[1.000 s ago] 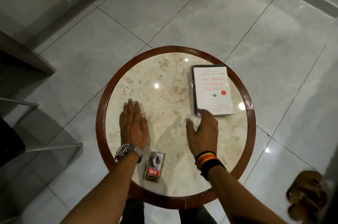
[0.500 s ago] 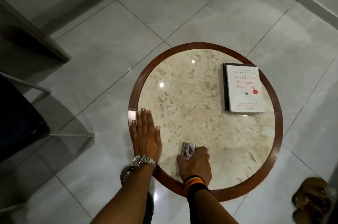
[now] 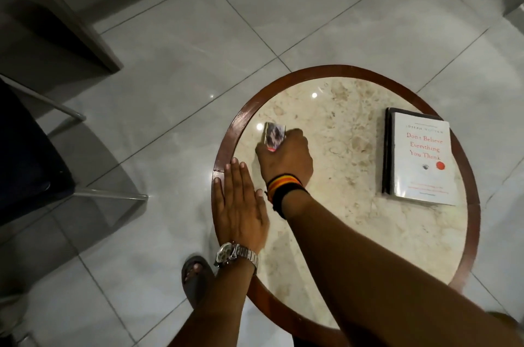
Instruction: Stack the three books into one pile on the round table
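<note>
Right hand (image 3: 285,161) pinches the small book (image 3: 274,135), likely bound for the white book (image 3: 419,159). Left hand (image 3: 241,205) lies spread flat on the table (image 3: 226,142) rim, steadying.

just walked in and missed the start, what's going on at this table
A person is gathering books on the round marble table with a dark wooden rim. Their right hand grips a small picture-covered book near the table's left edge, the book partly hidden by the fingers. The left hand lies flat, palm down, across the rim. A white book with red title lettering lies on a dark book on the right side.
</note>
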`<state>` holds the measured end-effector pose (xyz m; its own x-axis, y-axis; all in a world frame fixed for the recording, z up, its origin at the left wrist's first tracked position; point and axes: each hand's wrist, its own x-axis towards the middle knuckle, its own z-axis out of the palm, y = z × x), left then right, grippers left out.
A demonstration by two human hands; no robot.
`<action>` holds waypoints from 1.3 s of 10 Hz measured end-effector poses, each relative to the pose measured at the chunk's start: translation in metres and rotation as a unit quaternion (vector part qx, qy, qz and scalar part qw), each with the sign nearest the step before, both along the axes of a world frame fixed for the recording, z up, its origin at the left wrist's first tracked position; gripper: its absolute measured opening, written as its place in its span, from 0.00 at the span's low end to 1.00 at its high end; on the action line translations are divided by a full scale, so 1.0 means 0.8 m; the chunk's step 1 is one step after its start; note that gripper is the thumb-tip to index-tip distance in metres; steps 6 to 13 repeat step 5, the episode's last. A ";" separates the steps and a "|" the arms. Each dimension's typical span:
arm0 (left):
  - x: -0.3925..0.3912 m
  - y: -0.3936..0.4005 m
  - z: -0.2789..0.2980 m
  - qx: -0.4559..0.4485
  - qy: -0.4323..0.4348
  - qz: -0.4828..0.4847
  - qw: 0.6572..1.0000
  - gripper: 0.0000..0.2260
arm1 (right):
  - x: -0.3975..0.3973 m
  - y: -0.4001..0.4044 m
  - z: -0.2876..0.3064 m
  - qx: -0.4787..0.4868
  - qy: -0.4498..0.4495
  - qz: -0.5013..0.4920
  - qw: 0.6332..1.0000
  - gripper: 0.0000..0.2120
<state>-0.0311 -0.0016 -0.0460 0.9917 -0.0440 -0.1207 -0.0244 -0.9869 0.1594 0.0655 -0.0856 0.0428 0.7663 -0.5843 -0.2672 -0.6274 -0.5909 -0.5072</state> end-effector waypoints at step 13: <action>0.000 -0.001 -0.009 -0.018 -0.009 0.018 1.000 0.31 | 0.026 -0.014 -0.012 -0.016 0.007 0.062 0.998 0.35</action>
